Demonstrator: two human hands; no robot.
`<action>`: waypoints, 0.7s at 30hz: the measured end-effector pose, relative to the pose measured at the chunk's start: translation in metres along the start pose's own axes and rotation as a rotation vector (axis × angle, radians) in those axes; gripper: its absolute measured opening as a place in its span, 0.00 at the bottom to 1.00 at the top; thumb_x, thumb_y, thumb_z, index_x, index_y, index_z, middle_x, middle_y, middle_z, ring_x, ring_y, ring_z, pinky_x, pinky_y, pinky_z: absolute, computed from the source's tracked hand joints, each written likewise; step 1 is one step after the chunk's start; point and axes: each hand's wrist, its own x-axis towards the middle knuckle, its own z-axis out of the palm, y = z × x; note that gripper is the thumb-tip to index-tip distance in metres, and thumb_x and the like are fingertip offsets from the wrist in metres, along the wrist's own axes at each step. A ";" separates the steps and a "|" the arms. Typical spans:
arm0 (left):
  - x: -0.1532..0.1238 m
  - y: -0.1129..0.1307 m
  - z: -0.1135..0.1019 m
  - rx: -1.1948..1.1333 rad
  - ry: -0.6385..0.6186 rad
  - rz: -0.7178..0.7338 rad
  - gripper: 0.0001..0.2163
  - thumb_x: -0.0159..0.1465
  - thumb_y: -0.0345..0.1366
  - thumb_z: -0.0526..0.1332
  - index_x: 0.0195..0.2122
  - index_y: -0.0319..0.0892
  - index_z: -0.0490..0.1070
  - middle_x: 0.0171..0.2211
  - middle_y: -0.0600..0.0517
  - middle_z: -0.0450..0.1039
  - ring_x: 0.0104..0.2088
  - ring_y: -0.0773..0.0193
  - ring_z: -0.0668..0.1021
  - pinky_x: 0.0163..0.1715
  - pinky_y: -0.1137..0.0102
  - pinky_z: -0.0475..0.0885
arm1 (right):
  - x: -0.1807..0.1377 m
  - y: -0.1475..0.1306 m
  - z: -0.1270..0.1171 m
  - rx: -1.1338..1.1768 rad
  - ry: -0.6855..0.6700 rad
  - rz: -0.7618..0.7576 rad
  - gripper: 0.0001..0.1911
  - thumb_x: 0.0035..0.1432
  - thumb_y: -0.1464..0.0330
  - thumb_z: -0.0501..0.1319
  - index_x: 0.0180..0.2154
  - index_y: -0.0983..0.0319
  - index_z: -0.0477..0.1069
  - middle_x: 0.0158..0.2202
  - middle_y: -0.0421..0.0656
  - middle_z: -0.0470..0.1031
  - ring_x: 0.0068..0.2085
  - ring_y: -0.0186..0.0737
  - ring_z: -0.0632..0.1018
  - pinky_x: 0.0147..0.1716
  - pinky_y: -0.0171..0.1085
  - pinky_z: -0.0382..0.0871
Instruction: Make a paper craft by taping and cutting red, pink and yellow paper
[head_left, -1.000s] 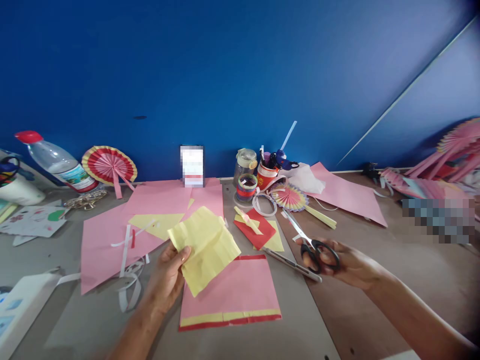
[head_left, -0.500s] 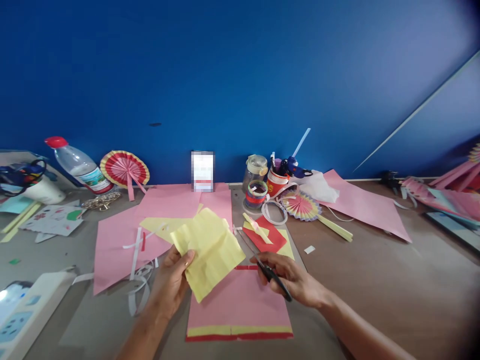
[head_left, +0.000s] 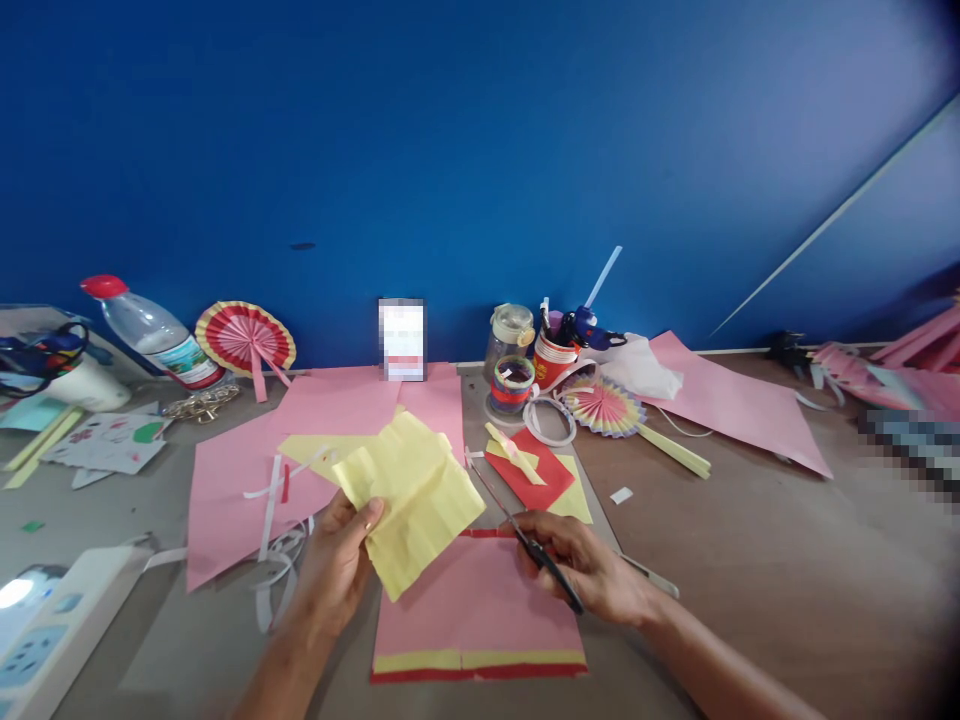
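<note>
Between thumb and fingers, my left hand (head_left: 349, 545) pinches a creased sheet of yellow paper (head_left: 416, 500) by its left edge, raised above the table. My right hand (head_left: 574, 560) is closed around black-handled scissors (head_left: 544, 560), whose thin blades point up and to the left, apart from the yellow sheet. Below both hands lies a pink paper sheet (head_left: 480, 600) with yellow and red strips along its near edge. Just past the scissors are a red paper piece (head_left: 547, 480) and a small twisted yellow strip (head_left: 517, 455).
A power strip (head_left: 67, 620) lies at the near left. Behind stand a plastic bottle (head_left: 157, 335), a pleated paper fan (head_left: 246, 338), a propped phone (head_left: 402, 340), a jar (head_left: 511, 330) and a red cup of tools (head_left: 555, 360). A white tape roll (head_left: 550, 421) lies right of centre.
The yellow paper and my left hand have shifted slightly left. My right hand still holds the scissors, and a light-coloured tool now shows beside that wrist. The view has turned slightly.
</note>
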 end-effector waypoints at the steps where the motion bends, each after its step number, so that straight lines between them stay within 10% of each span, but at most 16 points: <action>1: 0.000 0.000 -0.001 -0.005 -0.005 0.002 0.32 0.48 0.39 0.73 0.55 0.45 0.67 0.42 0.46 0.79 0.39 0.51 0.81 0.38 0.63 0.76 | 0.000 -0.001 0.000 -0.008 0.004 -0.001 0.22 0.49 0.53 0.64 0.38 0.63 0.70 0.27 0.37 0.63 0.26 0.30 0.62 0.23 0.30 0.55; 21: 0.001 0.001 0.001 -0.026 0.034 0.031 0.32 0.49 0.39 0.72 0.56 0.45 0.67 0.44 0.46 0.78 0.42 0.51 0.80 0.41 0.64 0.76 | 0.000 -0.002 0.010 0.100 -0.045 0.003 0.33 0.49 0.46 0.62 0.46 0.66 0.68 0.27 0.39 0.64 0.27 0.32 0.64 0.26 0.32 0.58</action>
